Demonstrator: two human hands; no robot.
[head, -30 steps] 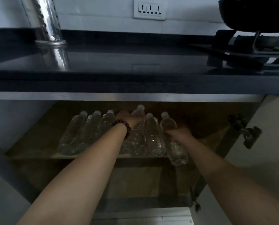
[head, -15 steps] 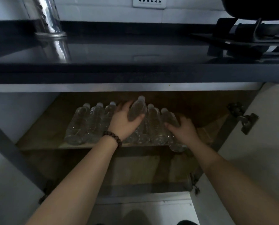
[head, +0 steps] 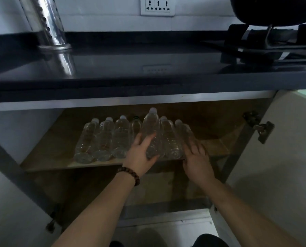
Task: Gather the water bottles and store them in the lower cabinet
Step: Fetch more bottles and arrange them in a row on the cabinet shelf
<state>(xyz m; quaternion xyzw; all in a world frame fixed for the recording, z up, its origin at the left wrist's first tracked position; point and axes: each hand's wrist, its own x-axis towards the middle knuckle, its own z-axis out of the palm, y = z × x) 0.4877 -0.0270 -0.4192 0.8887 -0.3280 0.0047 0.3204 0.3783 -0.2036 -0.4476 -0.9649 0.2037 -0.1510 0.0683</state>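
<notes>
I see my left hand (head: 141, 157) cupped around the lower part of one water bottle (head: 151, 132), fingers (head: 138, 139) curled on its left side, thumb on the right. That bottle rides on top of the row of water bottles (head: 104, 138) lying side by side on the upper shelf (head: 48, 154) of the open lower cabinet, caps pointing far. My right hand (head: 197, 158) lies flat with fingers spread against the rightmost bottle (head: 184, 131), gripping nothing. A beaded bracelet (head: 130, 174) circles my left wrist. The dark bench (head: 148, 68) runs above.
</notes>
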